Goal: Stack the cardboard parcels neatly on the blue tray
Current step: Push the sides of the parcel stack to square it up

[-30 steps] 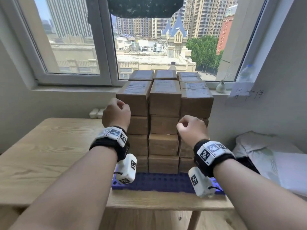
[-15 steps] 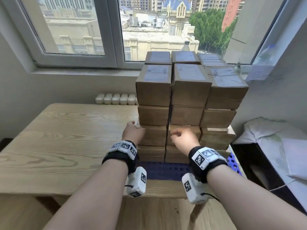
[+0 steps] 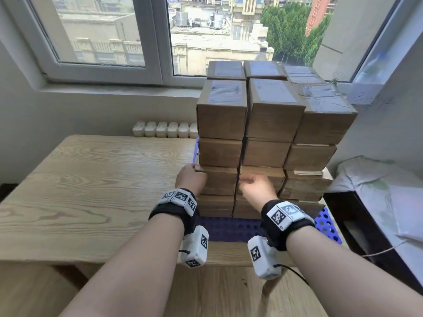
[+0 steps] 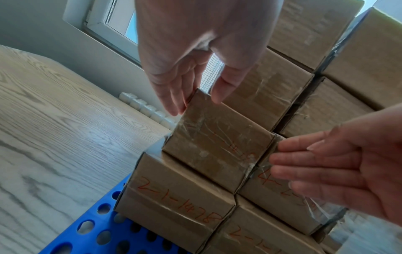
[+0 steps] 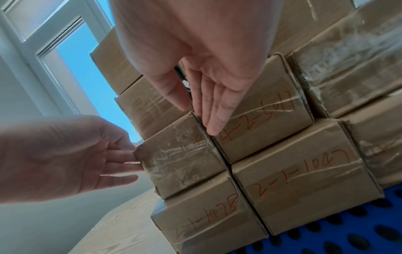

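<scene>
Several brown taped cardboard parcels stand stacked in tiers on the blue perforated tray (image 3: 229, 227) at the table's right end. Both hands are at the front left parcel (image 3: 218, 180) of the second tier from the bottom. My left hand (image 3: 191, 178) lays straight fingers (image 4: 174, 96) on that parcel's (image 4: 217, 149) left side, with the thumb over its upper corner. My right hand (image 3: 254, 186) sets straight fingers (image 5: 217, 111) at the seam between this parcel (image 5: 182, 154) and its right neighbour (image 5: 261, 130). The parcel sits slightly askew in the stack.
The wooden table (image 3: 91, 191) stretches bare to the left of the tray. A row of small white blocks (image 3: 164, 129) lines the wall under the window. White bedding (image 3: 377, 179) lies to the right, and the wall stands close beside the stack.
Both hands came down from the upper tiers to the second tier from the bottom. Their curled fingers straightened against the front left parcel. The view tilted down and moved closer.
</scene>
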`<act>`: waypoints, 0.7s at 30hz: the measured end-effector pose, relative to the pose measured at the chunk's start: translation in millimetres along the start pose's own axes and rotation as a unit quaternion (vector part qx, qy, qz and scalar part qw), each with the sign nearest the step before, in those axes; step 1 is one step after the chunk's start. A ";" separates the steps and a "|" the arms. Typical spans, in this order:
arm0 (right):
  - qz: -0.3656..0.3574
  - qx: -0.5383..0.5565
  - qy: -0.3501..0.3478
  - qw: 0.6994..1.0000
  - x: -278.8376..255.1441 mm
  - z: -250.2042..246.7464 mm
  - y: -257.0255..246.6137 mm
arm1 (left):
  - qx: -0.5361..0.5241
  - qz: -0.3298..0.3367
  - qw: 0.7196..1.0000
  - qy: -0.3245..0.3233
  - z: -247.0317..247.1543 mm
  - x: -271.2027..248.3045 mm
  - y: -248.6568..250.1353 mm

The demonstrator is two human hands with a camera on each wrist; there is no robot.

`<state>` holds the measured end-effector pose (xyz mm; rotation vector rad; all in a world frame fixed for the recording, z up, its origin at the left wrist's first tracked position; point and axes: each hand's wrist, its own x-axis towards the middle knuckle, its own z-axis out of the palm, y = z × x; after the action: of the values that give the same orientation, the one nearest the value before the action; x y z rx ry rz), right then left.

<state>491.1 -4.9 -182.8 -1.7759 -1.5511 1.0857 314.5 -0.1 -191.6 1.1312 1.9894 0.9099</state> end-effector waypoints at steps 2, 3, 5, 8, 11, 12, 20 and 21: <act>0.009 0.036 0.005 0.999 7.1 4.5 6.8 | -0.001 0.000 1.000 0.004 0.3 0.2 -0.4; 0.012 0.052 0.006 0.999 12.3 6.8 12.1 | 0.000 -0.001 1.000 0.007 0.2 0.3 -0.7; 0.019 0.074 0.004 0.997 17.2 9.6 17.8 | 0.005 -0.001 1.000 0.008 0.0 0.5 -2.1; 0.038 0.104 0.000 0.994 15.1 10.8 16.5 | 0.009 -0.002 1.000 0.006 -1.3 0.6 -3.4; 0.056 0.120 0.011 0.991 30.8 15.1 30.2 | 0.007 0.001 1.000 0.008 -1.8 1.8 -3.7; 0.059 0.125 0.016 0.990 34.4 15.6 32.5 | 0.007 0.003 1.000 0.010 -1.9 2.0 -3.4; 0.075 0.169 0.014 0.983 28.6 16.4 19.8 | 0.012 0.005 0.999 0.032 -3.0 8.0 -5.4; 0.078 0.170 0.013 0.982 28.9 17.2 20.4 | 0.015 0.005 0.999 0.034 -2.6 8.6 -5.5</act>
<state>488.0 17.5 -214.9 -1.6839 -1.1427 1.3088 306.5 4.8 -196.5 1.1421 2.0603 0.9392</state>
